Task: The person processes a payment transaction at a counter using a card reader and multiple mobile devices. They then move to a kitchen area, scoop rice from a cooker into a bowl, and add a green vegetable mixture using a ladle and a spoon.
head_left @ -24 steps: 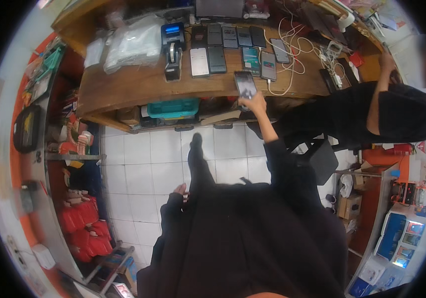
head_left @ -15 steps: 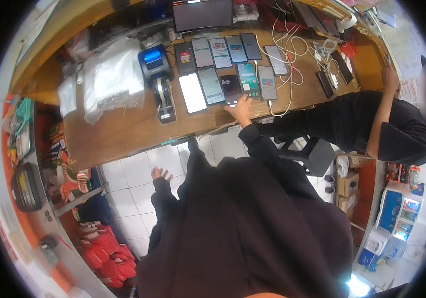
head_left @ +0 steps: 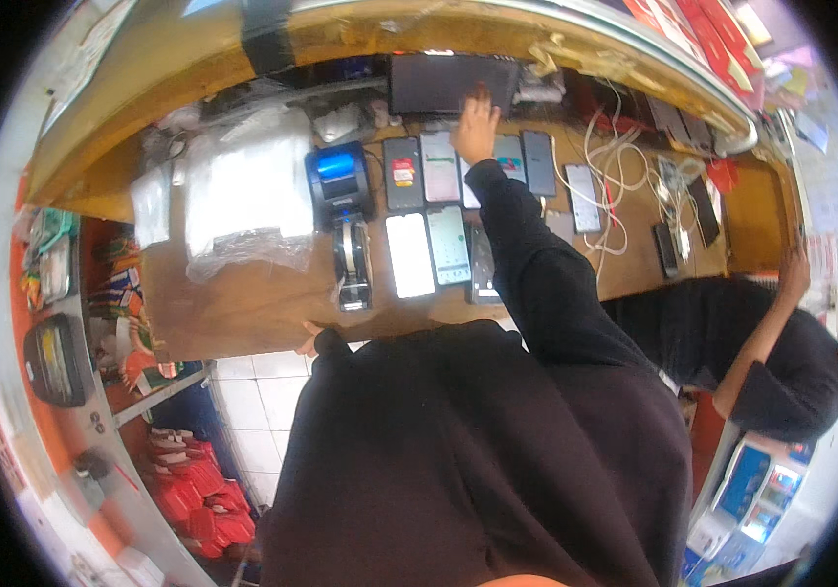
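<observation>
My right hand (head_left: 478,129) stretches over the phones at the back of the desk, its fingers extended and overlapping the lower part of a dark flat screen (head_left: 429,86); whether they touch it I cannot tell. Below my hand and sleeve lie several phones in two rows, among them a white-screened phone (head_left: 410,256), a phone with a pale green screen (head_left: 449,245) and a dark phone (head_left: 483,264) partly covered by my arm. My left hand (head_left: 312,338) rests at the desk's front edge, fingers apart, with nothing seen in it.
A blue-and-black printer (head_left: 339,181) and a tape dispenser (head_left: 352,264) stand left of the phones. Plastic-wrapped white packs (head_left: 248,186) lie farther left. White cables (head_left: 624,176) tangle at the right. A person in black (head_left: 781,377) sits at the right, and red items (head_left: 204,499) fill a lower shelf.
My right hand has left the dark phone in the front row and moved up to the flat screen. My left hand has come up to the desk edge, and my body leans farther forward.
</observation>
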A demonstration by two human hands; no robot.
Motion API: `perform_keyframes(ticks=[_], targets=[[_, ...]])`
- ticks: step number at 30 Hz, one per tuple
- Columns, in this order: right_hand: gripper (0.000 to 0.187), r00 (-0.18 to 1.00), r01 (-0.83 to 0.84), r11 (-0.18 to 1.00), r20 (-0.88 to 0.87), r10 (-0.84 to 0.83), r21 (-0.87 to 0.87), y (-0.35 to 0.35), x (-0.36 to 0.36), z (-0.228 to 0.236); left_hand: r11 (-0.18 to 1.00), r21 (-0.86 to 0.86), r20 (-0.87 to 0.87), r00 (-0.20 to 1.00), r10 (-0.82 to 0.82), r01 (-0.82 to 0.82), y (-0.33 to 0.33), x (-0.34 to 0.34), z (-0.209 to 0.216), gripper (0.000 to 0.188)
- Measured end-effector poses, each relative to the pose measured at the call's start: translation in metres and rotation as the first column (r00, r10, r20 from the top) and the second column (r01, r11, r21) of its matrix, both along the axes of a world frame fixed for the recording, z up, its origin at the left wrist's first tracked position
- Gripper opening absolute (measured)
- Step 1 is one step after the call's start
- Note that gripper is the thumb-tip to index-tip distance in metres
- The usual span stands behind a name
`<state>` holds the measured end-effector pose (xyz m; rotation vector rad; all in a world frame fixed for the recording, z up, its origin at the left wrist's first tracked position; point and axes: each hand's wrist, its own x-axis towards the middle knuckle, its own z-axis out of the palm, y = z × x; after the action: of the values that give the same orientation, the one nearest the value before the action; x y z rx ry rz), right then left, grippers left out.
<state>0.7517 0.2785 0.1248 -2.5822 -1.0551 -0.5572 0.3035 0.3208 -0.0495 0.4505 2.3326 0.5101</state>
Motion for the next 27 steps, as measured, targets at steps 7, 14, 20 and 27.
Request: perform_keyframes(ticks=[7, 14, 20, 27], targets=[[0.067, 0.991, 0.01, 0.998, -0.134, -0.017, -0.054, -0.014, -0.005, -0.048, 0.986, 0.15, -0.092, 0.992, 0.09, -0.076, -0.014, 0.002, -0.009, 0.09], [0.069, 0.911, -0.021, 0.988, -0.404, 0.083, 0.154, -0.066, -0.065, -0.028, 0.948, 0.304, -0.348, 0.937, 0.019, 0.094, -0.029, 0.003, 0.015, 0.08], [0.052, 0.807, 0.03, 0.938, -0.562, 0.182, 0.347, -0.119, -0.125, 0.005, 0.838, 0.504, -0.408, 0.913, 0.02, 0.207, -0.032, 0.008, -0.003, 0.082], [0.03, 0.913, 0.097, 0.49, -0.273, 0.302, 0.866, -0.155, -0.095, 0.171, 0.829, 0.499, -0.424, 0.906, -0.02, 0.252, -0.032, 0.013, 0.005, 0.08]])
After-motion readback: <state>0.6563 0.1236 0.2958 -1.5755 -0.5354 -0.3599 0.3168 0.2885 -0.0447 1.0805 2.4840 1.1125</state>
